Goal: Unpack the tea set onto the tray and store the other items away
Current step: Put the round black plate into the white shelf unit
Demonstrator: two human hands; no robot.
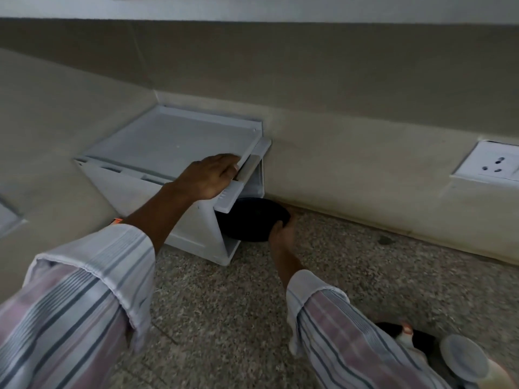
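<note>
Sleeves: striped shirt cuffs, rolled, fill the lower corners nearest the lens; both forearms reach forward.
Lower-right items: pale round lid [462,360] and a blurred bottle with an orange tip [406,331], lying on the bench; too smeared to identify further.
Bench [351,276]: speckled stone, carrying everything here.
Right hand [280,233]: grip closed on the near rim of the black plate [252,220], fingers under, thumb over; held at the edge, probably so the disc can slide in flat.
Black plate: half inside the lower opening of the white storage box [196,220], half out over the bench; seemingly one of the items being stored away.
Left hand [209,175]: fingers curled over the front edge of the flap door [241,175], grip holding it lifted; likely propped so the opening stays clear for the plate.
White storage box: tucked in the corner, against both walls.
Wall socket [490,164]: white, on the far wall, well apart to the right.
Tray: not in view.
</note>
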